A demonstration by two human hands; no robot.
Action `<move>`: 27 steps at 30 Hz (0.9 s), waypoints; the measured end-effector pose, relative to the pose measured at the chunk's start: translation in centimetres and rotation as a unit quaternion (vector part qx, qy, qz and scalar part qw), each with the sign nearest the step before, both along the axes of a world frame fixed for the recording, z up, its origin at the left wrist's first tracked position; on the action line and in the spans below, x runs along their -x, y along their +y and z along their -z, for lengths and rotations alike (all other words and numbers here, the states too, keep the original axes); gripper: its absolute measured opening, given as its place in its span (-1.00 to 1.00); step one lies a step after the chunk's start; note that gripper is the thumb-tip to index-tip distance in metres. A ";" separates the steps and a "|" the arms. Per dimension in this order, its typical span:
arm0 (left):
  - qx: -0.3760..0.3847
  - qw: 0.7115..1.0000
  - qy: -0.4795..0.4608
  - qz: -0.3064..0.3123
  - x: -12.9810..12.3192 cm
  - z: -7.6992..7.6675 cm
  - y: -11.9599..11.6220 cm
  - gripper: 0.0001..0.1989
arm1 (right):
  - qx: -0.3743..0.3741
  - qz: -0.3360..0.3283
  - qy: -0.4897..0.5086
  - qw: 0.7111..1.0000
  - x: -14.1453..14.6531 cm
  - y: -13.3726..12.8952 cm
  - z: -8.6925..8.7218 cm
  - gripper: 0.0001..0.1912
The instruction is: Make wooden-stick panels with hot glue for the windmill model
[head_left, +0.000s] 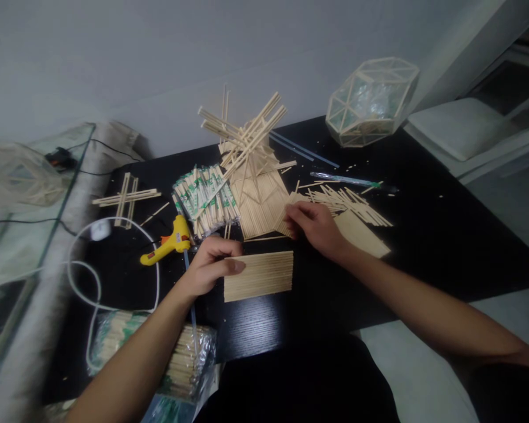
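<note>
My left hand [214,265] grips a flat panel of wooden sticks [260,276] by its left end, thumb on top, above the black table's front part. My right hand [312,226] has its fingers bent together at the right edge of larger stick panels [260,202]; whether it grips a small fan-shaped panel piece there is unclear. Loose sticks [357,205] lie just beyond that hand. Left of the panels is a pack of green-and-white wrapped chopsticks [207,197]. A yellow glue gun [170,242] rests near my left hand.
A crossed stick structure [251,135] stands at the back. Another stick frame [126,200] lies left. A faceted frame [370,103] sits back right. A white cable [70,276] loops on the left beside another chopstick pack [185,364]. A square panel [361,234] lies under my right forearm.
</note>
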State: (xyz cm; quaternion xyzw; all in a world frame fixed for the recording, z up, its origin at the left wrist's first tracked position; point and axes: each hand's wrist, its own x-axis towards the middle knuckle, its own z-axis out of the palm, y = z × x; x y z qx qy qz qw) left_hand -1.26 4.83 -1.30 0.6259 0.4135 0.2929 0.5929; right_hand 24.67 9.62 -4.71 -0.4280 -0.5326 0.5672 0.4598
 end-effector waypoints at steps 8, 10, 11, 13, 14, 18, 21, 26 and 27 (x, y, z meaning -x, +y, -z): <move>-0.026 0.999 0.018 -0.003 -0.7 -0.4 0.0 -0.65 | -0.010 -0.071 0.003 0.997 0.0 -0.1 0.4 -0.62; -0.033 0.999 0.025 -0.019 -0.9 -0.4 0.0 -0.65 | -0.002 -0.100 -0.005 0.995 -0.1 -0.3 0.0 -0.64; -0.035 0.999 0.029 -0.025 -0.9 -0.4 0.0 -0.64 | -0.003 -0.116 -0.007 0.993 -0.2 -0.3 -0.2 -0.63; -0.040 0.998 0.035 -0.030 -0.9 -0.3 0.0 -0.63 | -0.017 -0.146 -0.019 0.989 -0.2 -0.5 -0.4 -0.65; -0.044 0.998 0.037 -0.029 -0.9 -0.3 0.0 -0.62 | -0.024 -0.159 -0.029 0.987 -0.2 -0.6 -0.5 -0.67; -0.046 0.997 0.042 -0.038 -0.9 -0.1 0.0 -0.60 | -0.037 -0.167 -0.063 0.983 -0.2 -0.6 -0.6 -0.68; -0.037 0.997 0.036 -0.056 -1.0 0.1 -0.1 -0.59 | -0.031 -0.139 -0.068 0.987 -0.2 -0.4 -0.6 -0.65; -0.065 0.987 0.034 -0.140 -1.2 0.1 0.0 -0.61 | -0.007 -0.119 -0.044 0.992 -0.2 -0.3 -0.8 -0.64; -0.072 0.984 0.032 -0.161 -1.2 0.1 0.0 -0.62 | 0.000 -0.121 -0.037 0.992 -0.2 -0.3 -0.8 -0.64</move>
